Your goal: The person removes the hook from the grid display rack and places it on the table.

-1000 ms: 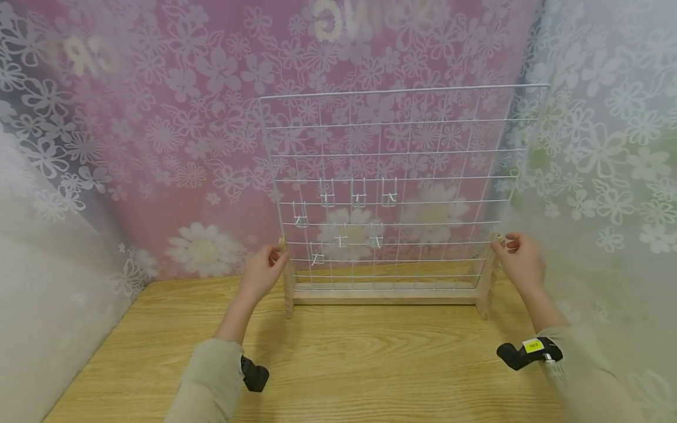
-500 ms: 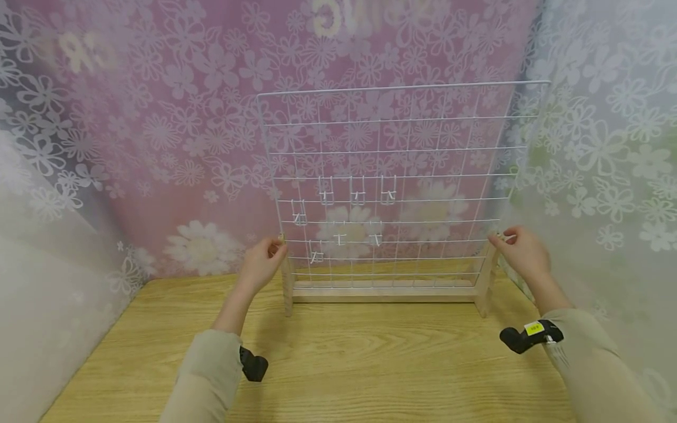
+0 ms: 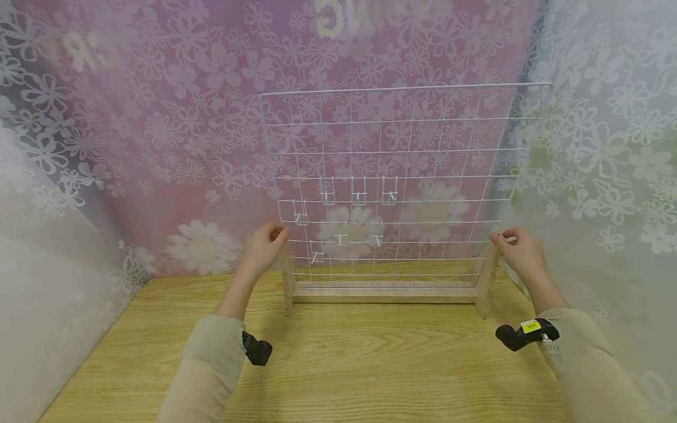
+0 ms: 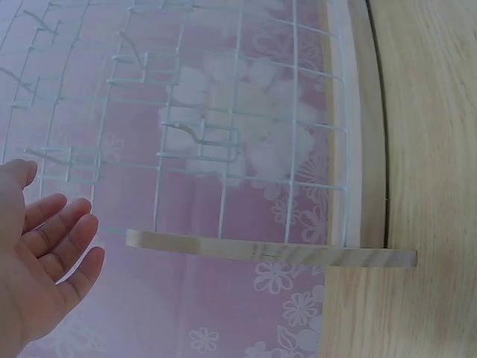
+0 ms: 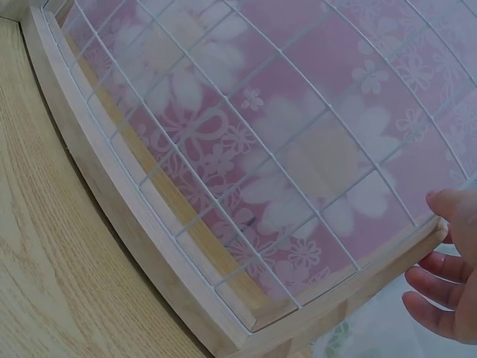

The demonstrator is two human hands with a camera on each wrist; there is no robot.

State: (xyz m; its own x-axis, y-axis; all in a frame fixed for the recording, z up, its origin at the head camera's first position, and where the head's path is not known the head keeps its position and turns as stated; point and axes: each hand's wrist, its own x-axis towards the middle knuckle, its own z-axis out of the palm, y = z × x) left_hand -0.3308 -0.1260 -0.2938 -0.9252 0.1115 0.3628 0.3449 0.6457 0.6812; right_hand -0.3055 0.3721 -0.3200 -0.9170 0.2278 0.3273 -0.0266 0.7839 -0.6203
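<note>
My left hand [image 3: 264, 247] is up by the left side edge of the white wire grid panel [image 3: 381, 151], near the top of the pale wooden left post [image 3: 288, 282]. Its fingers are loosely bent, thumb and fingertips apart, with nothing gripped between them; I can't tell whether my thumb touches the wire. My right hand [image 3: 520, 252] pinches the top of the pale wooden right post [image 3: 487, 282], thumb on the near side and index finger behind, the other fingers curled outside it.

The grid stands upright between the posts toward the far side of the light wood-grain table [image 3: 370, 364], its lower edge along the pale wooden crossbar [image 3: 384, 295]. Seven small white wire hooks [image 3: 359, 195] hang on its left and middle parts: three in a row, one to their left, and three lower down.

Beyond it hangs a pink curtain with white flowers [image 3: 211, 147]. My beige sleeves [image 3: 206, 364] each have a black device [image 3: 257, 348] at the cuff.
</note>
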